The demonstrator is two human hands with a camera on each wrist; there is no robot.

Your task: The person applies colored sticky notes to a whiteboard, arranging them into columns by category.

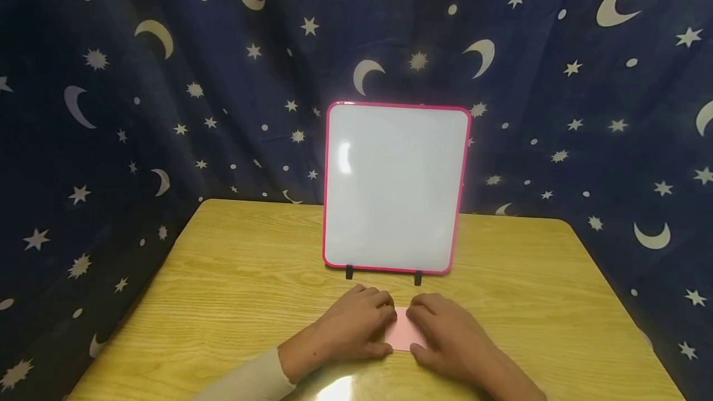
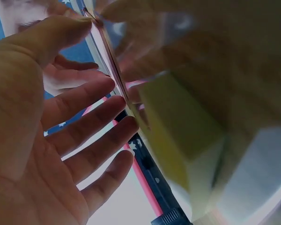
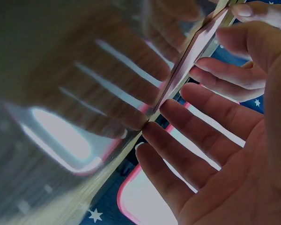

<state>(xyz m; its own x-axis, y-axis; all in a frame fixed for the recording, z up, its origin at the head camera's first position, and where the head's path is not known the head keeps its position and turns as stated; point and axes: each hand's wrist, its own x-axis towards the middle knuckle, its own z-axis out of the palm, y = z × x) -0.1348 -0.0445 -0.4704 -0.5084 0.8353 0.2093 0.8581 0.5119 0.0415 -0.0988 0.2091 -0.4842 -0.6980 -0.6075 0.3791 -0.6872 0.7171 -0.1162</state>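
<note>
A small pink square of paper [image 1: 402, 332] lies flat on the wooden table between the two hands. My left hand [image 1: 359, 325] rests at its left side, thumb at the near corner and fingertips at the far one. Across from it, my right hand [image 1: 452, 338] covers part of the paper's right side, with thumb and fingers spread in the same way. Both wrist views show fairly straight, relaxed fingers [image 2: 96, 122] with tips down at the tabletop. Seen edge-on in the right wrist view, the pink paper [image 3: 193, 52] lies close to the right thumb and fingertips.
A whiteboard [image 1: 395, 187] with a pink frame stands upright behind the hands on small black feet [image 1: 418, 278]. The glossy wooden table [image 1: 234, 289] reaches back to a dark blue curtain [image 1: 312, 79] with moons and stars, which also hangs along both sides.
</note>
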